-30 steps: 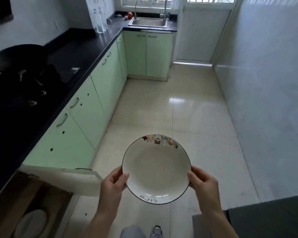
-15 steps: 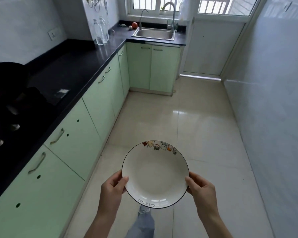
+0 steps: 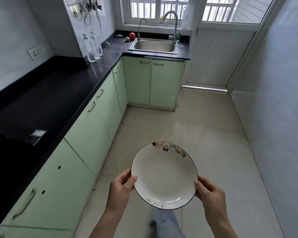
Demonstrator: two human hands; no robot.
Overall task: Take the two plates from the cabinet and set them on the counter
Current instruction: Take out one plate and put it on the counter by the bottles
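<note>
Plate (image 3: 164, 176), white with a dark rim, hangs level over the floor, gripped at opposite edges by left hand (image 3: 121, 188) and right hand (image 3: 209, 193), with the black tabletop (image 3: 46, 100) off to its left, nearer the left hand.

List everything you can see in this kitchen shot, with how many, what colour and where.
plate: one, white with dark rim and coloured pictures, held over the floor
counter: one, black, along the left and far wall
cabinet doors: several, pale green, under the counter
sink: one, steel, far end
faucets: two, steel, behind the sink
water bottles: about three, clear, in the counter's corner
round fruit: one, red, left of the sink
wall socket: one, white, left wall
left hand: gripping the plate's left rim
right hand: gripping the plate's right rim
</note>
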